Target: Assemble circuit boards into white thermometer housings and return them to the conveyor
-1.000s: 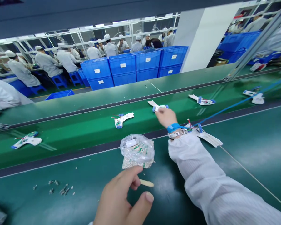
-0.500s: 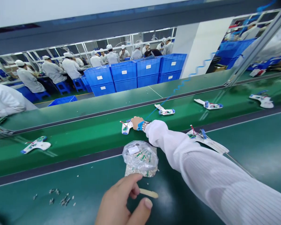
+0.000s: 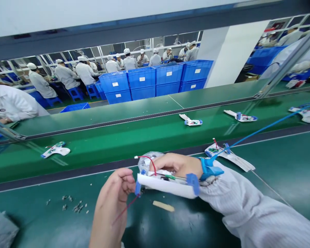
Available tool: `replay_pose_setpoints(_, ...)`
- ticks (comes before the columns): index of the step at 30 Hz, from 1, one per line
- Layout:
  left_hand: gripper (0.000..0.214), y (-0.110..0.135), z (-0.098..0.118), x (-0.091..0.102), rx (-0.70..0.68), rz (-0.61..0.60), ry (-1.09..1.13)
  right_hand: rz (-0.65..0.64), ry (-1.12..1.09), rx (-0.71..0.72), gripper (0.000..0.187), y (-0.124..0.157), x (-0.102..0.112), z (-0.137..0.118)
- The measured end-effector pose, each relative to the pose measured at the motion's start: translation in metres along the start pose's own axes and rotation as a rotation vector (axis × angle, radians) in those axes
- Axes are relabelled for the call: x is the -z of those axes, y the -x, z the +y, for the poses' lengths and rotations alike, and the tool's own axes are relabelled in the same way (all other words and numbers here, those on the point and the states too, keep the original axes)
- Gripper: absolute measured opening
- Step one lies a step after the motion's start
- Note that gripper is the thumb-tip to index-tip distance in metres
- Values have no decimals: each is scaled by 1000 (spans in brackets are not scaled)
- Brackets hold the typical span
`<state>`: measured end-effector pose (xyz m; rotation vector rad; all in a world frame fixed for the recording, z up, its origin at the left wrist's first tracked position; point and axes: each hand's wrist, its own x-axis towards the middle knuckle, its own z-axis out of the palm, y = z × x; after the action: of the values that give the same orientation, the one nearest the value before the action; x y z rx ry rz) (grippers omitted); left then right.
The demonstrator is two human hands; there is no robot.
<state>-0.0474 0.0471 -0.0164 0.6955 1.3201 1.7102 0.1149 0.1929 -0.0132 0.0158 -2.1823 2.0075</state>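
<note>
My right hand (image 3: pixel 179 164) grips a white plastic part (image 3: pixel 167 186) with blue clips, a small circuit board and red wires, holding it over the green bench. My left hand (image 3: pixel 113 199) is closed on the part's left end, pinching at a blue clip and a red wire (image 3: pixel 124 210). A blue strap (image 3: pixel 209 168) with a coiled blue cord circles my right wrist. Behind the part lies a clear bag of small components (image 3: pixel 147 160), mostly hidden. A small tan stick (image 3: pixel 163 206) lies on the bench below the part.
Similar white parts (image 3: pixel 191 121) (image 3: pixel 239 116) (image 3: pixel 55 150) ride the green conveyor belt (image 3: pixel 113 144); another (image 3: pixel 228 155) rests by my right wrist. Several tiny loose pieces (image 3: pixel 74 206) lie at left. Blue crates (image 3: pixel 155 81) and workers in white stand beyond.
My right hand took a white part off the belt and drew it back over the bench. My left hand let go of the tan stick and closed on the part's left end.
</note>
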Motion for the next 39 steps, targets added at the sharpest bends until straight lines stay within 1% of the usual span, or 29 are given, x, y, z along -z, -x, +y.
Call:
replay_pose_setpoints(2, 39, 3, 1, -4, 66, -104, 114, -27, -199, -13, 47, -1, -7, 8)
replay_pose_setpoints(4, 44, 7, 1, -7, 108, -253, 147, 13, -367, -14, 50, -3, -13, 18)
replay_pose_setpoints(5, 45, 8, 0, -8, 95, -331, 140, 40, -431, -12, 50, -3, -17, 23)
replay_pose_setpoints(6, 47, 10, -1, -9, 50, -390, 121, 70, -474, -10, 50, -4, -20, 27)
replay_pose_setpoints(7, 51, 12, -2, -9, -22, -410, 86, 93, -500, -13, 49, -5, -23, 30)
replay_pose_setpoints(9, 58, 13, -5, -9, -177, -369, -45, 122, -556, -16, 47, -5, -28, 33)
replay_pose_setpoints(10, 59, 14, -6, -8, -236, -346, -145, 124, -580, -23, 46, -4, -30, 33)
replay_pose_setpoints(12, 58, 14, -6, -6, -342, -307, -379, 85, -646, -55, 44, -3, -33, 31)
replay_pose_setpoints(14, 53, 13, -3, -4, -486, -303, -610, 33, -739, -97, 42, -2, -36, 28)
replay_pose_setpoints(16, 46, 12, 0, -1, -689, -269, -793, 12, -853, -125, 41, -2, -38, 27)
replay_pose_setpoints(18, 35, 11, 2, 1, -856, -239, -894, 8, -944, -106, 40, -4, -42, 30)
replay_pose_setpoints(19, 31, 10, 1, 2, -897, -229, -907, -2, -979, -82, 40, -5, -45, 32)
replay_pose_setpoints(20, 29, 10, 0, 3, -903, -224, -893, -18, -1009, -50, 39, -7, -48, 34)
replay_pose_setpoints(21, 27, 10, -2, 3, -878, -219, -847, -43, -1036, -9, 39, -8, -51, 37)
replay_pose_setpoints(23, 30, 10, -7, 3, -760, -177, -666, -135, -1087, 72, 38, -11, -56, 41)
replay_pose_setpoints(24, 31, 10, -8, 3, -688, -148, -529, -198, -1097, 80, 39, -11, -58, 42)
replay_pose_setpoints(25, 32, 9, -9, 1, -615, -119, -378, -261, -1084, 55, 43, -11, -59, 41)
replay_pose_setpoints(26, 31, 9, -9, -1, -546, -93, -230, -296, -1036, 9, 48, -11, -58, 39)
replay_pose_setpoints(27, 31, 9, -8, -3, -487, -65, -98, -290, -936, -45, 53, -10, -55, 35)
replay_pose_setpoints(28, 30, 9, -7, -5, -442, -36, -1, -232, -783, -92, 56, -9, -51, 30)
replay_pose_setpoints(29, 29, 9, -6, -6, -412, -11, 61, -115, -588, -117, 56, -8, -47, 23)
replay_pose_setpoints(30, 29, 9, -4, -8, -394, 15, 89, 55, -379, -121, 53, -7, -43, 16)
replay_pose_setpoints(32, 29, 11, -3, -9, -374, 63, 69, 427, 17, -125, 38, -7, -38, 3)
replay_pose_setpoints(34, 30, 15, -2, -9, -365, 94, 1, 732, 298, -125, 22, -7, -40, -7)
replay_pose_setpoints(35, 31, 16, -3, -10, -362, 115, -33, 842, 399, -96, 19, -7, -44, -10)
replay_pose_setpoints(36, 32, 18, -3, -10, -357, 134, -63, 926, 485, -39, 21, -8, -49, -12)
replay_pose_setpoints(38, 33, 21, -3, -11, -347, 160, -107, 1076, 611, 128, 33, -9, -60, -15)
replay_pose_setpoints(39, 33, 22, -4, -12, -341, 167, -131, 1119, 643, 207, 36, -9, -65, -15)
